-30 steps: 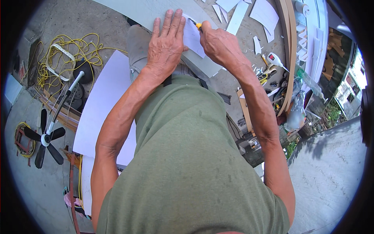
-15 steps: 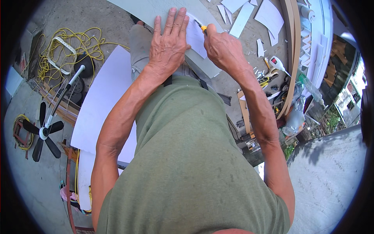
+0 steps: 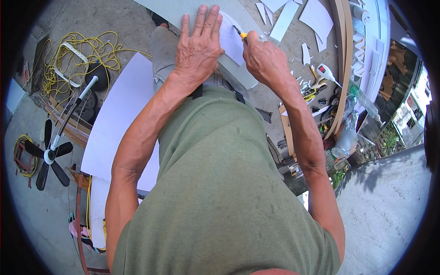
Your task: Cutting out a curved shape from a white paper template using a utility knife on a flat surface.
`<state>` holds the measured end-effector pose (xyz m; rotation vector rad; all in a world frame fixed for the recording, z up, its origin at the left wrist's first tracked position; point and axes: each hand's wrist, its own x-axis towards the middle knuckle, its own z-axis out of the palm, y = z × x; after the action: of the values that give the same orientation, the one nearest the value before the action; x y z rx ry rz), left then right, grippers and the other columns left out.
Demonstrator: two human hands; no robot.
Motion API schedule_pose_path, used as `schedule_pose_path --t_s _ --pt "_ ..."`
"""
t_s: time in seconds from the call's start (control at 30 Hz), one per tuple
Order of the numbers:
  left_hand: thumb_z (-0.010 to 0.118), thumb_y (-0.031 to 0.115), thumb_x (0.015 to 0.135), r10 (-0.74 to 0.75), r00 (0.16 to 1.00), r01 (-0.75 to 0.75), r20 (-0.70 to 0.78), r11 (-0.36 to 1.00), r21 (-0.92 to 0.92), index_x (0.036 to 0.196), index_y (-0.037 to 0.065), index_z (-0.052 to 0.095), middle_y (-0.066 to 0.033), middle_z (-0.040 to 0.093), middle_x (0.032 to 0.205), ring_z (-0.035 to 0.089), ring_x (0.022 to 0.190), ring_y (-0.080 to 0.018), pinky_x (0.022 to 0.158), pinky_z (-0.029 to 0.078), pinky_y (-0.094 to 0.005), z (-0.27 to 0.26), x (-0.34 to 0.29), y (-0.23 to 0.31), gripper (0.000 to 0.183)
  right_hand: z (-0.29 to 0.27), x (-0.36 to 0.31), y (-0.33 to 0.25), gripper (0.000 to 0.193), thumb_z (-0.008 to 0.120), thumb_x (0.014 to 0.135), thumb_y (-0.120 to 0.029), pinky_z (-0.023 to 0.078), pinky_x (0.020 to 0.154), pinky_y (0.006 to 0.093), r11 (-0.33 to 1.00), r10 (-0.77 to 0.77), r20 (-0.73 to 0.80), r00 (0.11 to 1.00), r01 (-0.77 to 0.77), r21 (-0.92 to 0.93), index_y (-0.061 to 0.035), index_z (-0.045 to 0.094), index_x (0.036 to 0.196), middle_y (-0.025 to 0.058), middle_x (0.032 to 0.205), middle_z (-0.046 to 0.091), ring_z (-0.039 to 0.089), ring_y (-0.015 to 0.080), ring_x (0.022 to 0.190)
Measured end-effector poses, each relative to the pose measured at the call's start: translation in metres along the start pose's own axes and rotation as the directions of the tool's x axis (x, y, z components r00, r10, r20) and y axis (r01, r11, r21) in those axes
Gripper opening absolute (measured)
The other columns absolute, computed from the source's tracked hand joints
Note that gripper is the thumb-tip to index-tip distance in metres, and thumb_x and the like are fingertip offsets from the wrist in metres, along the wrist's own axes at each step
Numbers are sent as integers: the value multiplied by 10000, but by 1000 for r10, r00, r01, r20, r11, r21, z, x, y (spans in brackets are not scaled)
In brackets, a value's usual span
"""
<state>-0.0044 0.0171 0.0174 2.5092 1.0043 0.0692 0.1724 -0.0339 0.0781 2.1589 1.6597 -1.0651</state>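
My left hand lies flat with its fingers stretched out, pressing on a grey board and the left edge of a white sheet piece. The white piece has a curved outline and rests on the board. In my right hand is a utility knife with a yellow and black body, my fingers wrapped round it. Its blade points up and left over the white piece; whether the tip touches the sheet I cannot tell.
White offcuts litter the floor beyond the board. At right lie a glue gun, hand tools and curved brown strips. A large white sheet lies to my left, near a black-bladed fan and a tangled yellow cord.
The knife and my right hand have shifted slightly right and toward me, showing more of the white piece. My left hand stays pressed down in nearly the same place.
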Motion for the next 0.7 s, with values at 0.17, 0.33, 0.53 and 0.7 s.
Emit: schedule_pose_path --t_s 0.17,0.33,0.53,0.7 --pt "783 325 836 1 1000 -1 -6 1000 -9 1521 -6 455 -128 314 1672 244 1563 -316 1228 247 -595 2 0 0 829 5 -10 4 191 504 1000 -172 514 677 586 999 43 21 999 -43 6 15 495 962 281 740 679 682 481 728" --pt "780 325 838 13 1000 -13 -6 1000 -7 1523 -9 451 -130 309 1674 251 1561 -318 1228 245 -596 2 -1 0 830 12 -22 9 194 489 1008 -177 511 684 589 998 60 30 998 -60 3 13 499 970 277 740 681 678 486 724" --pt "789 322 827 32 999 -32 -34 999 18 1520 -18 451 -135 333 1663 276 1551 -329 1225 251 -592 6 0 -4 843 14 -26 15 233 477 1024 -219 504 712 588 995 90 63 994 -93 46 11 503 1001 276 767 680 675 494 761" --pt "846 327 769 50 997 -51 -60 999 -2 1460 -16 529 -164 419 1605 341 1515 -343 1216 262 -591 4 5 -7 834 17 -44 29 288 489 1044 -292 500 705 574 973 148 78 986 -159 169 -6 490 1017 265 750 663 671 479 752"
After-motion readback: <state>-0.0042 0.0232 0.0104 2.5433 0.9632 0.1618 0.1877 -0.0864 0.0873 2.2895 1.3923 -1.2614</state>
